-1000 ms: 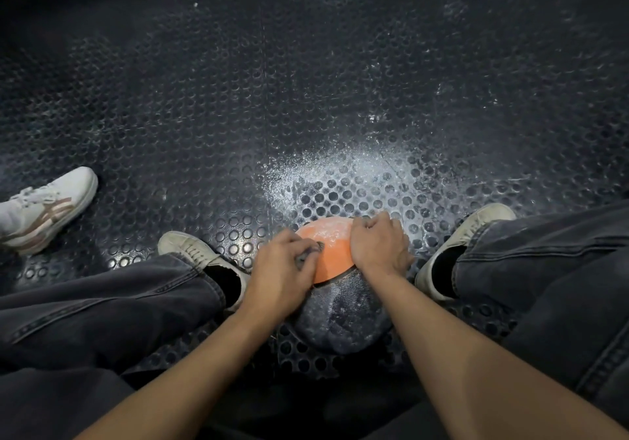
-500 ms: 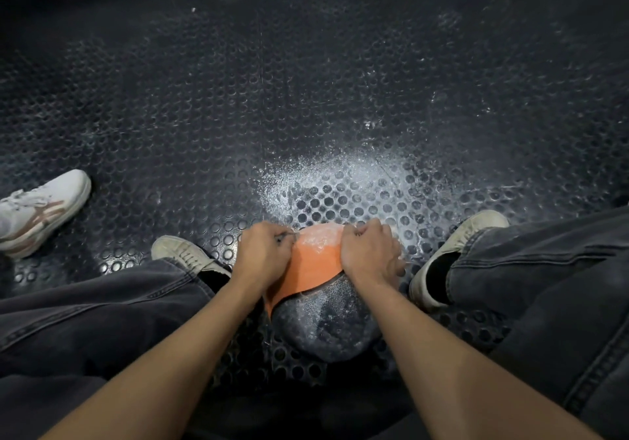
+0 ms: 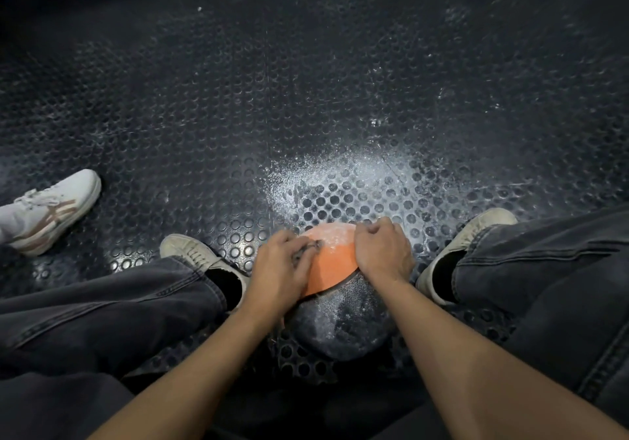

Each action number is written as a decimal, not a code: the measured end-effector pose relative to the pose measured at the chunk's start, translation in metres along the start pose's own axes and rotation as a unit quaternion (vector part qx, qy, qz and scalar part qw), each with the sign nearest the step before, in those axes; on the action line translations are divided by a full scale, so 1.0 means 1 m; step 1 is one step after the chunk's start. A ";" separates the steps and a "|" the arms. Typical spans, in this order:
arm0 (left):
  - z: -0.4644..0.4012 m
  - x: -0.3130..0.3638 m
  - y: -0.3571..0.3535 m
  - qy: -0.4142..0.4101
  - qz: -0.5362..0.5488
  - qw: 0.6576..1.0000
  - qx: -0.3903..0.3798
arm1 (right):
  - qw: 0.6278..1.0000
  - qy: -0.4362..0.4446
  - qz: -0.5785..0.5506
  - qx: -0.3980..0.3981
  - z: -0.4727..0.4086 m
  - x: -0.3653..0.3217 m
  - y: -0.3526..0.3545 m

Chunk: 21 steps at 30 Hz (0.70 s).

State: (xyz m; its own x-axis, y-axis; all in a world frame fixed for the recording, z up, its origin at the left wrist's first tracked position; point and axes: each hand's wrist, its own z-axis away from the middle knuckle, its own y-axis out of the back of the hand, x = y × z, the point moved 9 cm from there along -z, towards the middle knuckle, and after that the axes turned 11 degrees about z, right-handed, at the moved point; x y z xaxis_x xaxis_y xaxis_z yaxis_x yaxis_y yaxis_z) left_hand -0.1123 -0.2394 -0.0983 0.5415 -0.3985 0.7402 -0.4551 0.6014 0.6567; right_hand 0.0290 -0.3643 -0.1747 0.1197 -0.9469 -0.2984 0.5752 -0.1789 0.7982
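Dark studded rubber flooring (image 3: 238,99), dusted with white powder (image 3: 340,171), fills the head view. Between pale shoes (image 3: 197,252), a thin orange disc (image 3: 332,264) lies on a dark textured dome (image 3: 340,324). The left hand (image 3: 279,269) pinches a small grey scrap (image 3: 306,251) against the disc, and the right hand (image 3: 381,252) curls over its right edge.

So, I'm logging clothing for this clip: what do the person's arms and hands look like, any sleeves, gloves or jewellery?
Bare-armed: no sleeve reaches into view. The left hand and right hand wear no gloves, and no watch, ring or bracelet shows on either.
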 end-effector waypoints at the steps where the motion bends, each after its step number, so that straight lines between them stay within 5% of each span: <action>1: -0.007 -0.009 0.006 0.030 -0.004 0.999 0.020 | 1.000 0.004 -0.005 -0.001 0.000 -0.001 0.001; 3: -0.014 -0.021 0.013 0.076 -0.015 0.996 0.048 | 1.000 0.010 0.000 -0.001 0.003 -0.006 -0.001; 8: 0.002 0.003 -0.006 -0.008 0.012 1.000 -0.008 | 1.000 0.003 -0.005 0.001 -0.001 0.001 0.003; 12: -0.011 -0.051 0.011 0.131 0.041 0.990 0.037 | 1.000 0.017 0.000 -0.008 -0.010 0.000 -0.005; 18: 0.009 -0.107 -0.010 0.299 0.277 0.910 0.079 | 0.986 -0.110 -0.104 -0.072 -0.035 0.041 -0.017; 21: 0.018 -0.118 -0.027 0.382 0.365 0.847 0.053 | 0.953 -0.133 -0.143 -0.234 -0.022 0.048 -0.052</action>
State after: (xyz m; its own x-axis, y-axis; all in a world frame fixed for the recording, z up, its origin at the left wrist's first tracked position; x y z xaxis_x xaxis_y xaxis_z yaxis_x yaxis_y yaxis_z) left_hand -0.1767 -0.2210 -0.2008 0.3684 0.6426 0.6718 -0.9055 0.4117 0.1028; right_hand 0.0228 -0.3942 -0.2419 -0.2696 -0.9227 -0.2756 0.8582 -0.3600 0.3658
